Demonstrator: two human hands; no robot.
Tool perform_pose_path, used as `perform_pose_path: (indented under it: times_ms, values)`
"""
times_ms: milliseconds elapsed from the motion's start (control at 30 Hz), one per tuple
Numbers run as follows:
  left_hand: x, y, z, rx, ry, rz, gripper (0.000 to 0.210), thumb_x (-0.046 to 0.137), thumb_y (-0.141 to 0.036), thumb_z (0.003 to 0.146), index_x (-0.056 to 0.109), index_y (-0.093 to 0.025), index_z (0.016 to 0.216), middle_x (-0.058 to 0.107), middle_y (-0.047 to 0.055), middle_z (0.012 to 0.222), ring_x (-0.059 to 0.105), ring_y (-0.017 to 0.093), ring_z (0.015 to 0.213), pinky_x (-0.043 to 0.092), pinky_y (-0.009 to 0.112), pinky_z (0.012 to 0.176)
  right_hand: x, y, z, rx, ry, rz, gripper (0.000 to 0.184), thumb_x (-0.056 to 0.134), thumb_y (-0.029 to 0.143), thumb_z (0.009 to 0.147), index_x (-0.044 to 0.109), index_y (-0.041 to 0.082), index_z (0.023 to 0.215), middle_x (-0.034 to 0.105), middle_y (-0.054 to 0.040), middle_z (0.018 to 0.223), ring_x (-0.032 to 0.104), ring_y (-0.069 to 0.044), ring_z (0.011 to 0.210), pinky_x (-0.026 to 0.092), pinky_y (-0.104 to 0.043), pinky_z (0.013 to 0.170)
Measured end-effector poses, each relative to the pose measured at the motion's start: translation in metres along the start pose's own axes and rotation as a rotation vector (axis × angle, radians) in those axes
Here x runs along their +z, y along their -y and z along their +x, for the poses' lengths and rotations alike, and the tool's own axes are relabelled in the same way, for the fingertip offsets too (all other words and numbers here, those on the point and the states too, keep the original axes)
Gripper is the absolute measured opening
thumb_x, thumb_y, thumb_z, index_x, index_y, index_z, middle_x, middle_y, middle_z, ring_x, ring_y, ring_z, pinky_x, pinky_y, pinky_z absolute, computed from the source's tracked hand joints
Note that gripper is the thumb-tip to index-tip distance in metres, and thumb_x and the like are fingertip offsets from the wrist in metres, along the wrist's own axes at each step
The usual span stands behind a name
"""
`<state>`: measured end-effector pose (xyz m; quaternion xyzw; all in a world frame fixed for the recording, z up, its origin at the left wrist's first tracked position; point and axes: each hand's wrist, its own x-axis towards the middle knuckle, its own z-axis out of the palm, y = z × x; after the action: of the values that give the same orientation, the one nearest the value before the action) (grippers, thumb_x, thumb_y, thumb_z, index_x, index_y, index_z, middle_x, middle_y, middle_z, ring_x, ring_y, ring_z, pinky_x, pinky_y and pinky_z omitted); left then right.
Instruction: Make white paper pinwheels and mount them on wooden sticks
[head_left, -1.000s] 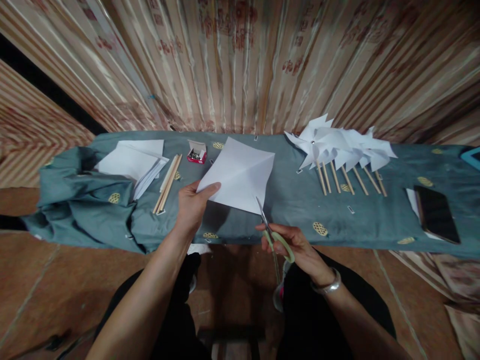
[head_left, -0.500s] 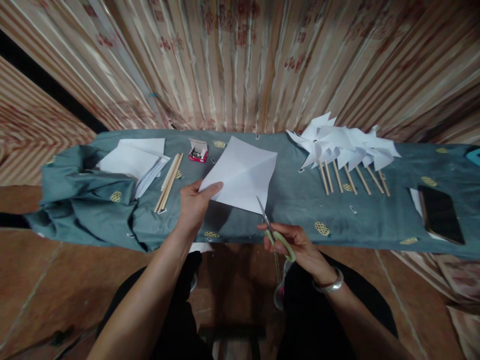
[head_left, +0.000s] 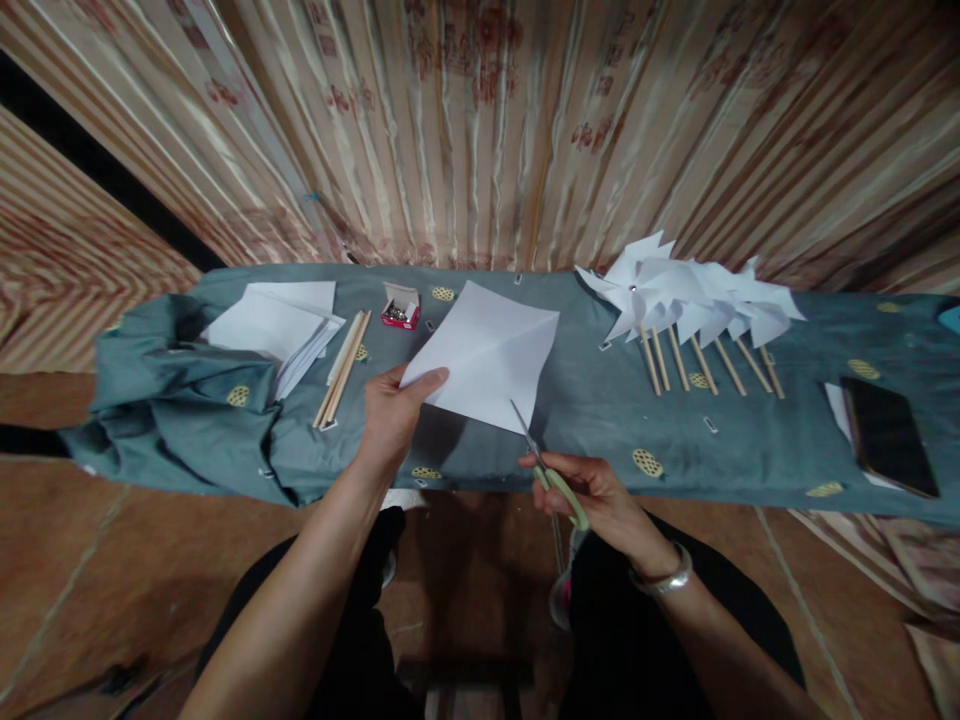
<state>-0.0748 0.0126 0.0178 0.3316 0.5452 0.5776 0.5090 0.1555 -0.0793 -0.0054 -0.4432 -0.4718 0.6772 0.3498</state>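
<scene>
My left hand [head_left: 397, 408] pinches the left corner of a white square sheet of paper [head_left: 491, 350], thumb on top. Faint diagonal creases cross the sheet, which is held up over the cloth. In my right hand [head_left: 581, 490] is a pair of scissors [head_left: 556, 490] with light green handles. Its blades point up and left, and the tip lies over the paper near its lowest corner. Whether the blades are cutting there I cannot tell. My left fingers under the sheet are hidden.
A grey-green cloth [head_left: 600, 430] covers the narrow table. White paper sheets [head_left: 270, 325], wooden sticks [head_left: 343, 370] and a small red box of metal pins [head_left: 400, 310] lie left. Several paper pinwheels [head_left: 690, 290] on sticks lie right, with a dark phone [head_left: 889, 435] beyond.
The scissor handles have drawn slightly closer together at the paper's lower corner. The whole view has shifted a little; my left hand keeps its hold on the sheet.
</scene>
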Motion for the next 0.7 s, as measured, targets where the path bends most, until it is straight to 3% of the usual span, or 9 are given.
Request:
perform_pose_path:
  times_ms: [433,700]
  values:
    - [0.0003,0.0003,0.0001,-0.014,0.001,-0.013,0.025,0.084,-0.03,0.054,0.076,-0.015,0.073,0.072,0.003,0.07,0.063,0.018,0.061,0.049,0.029,0.062,-0.0008,-0.0058,0.0019,0.005,-0.041,0.049,0.041,0.083,0.039,0.071,0.074,0.019,0.106,0.061,0.0027,0.063,0.052,-0.008,0.054,0.046,-0.024,0.053]
    - [0.0045,0.0046,-0.0044,-0.044,0.044,-0.028,0.023,0.084,-0.03,0.053,0.075,-0.018,0.07,0.075,0.004,0.073,0.067,0.021,0.068,0.054,0.032,0.066,-0.0006,-0.0037,0.0028,-0.029,-0.063,-0.015,0.046,0.078,0.047,0.073,0.073,0.017,0.107,0.064,-0.0001,0.068,0.054,-0.01,0.058,0.047,-0.024,0.054]
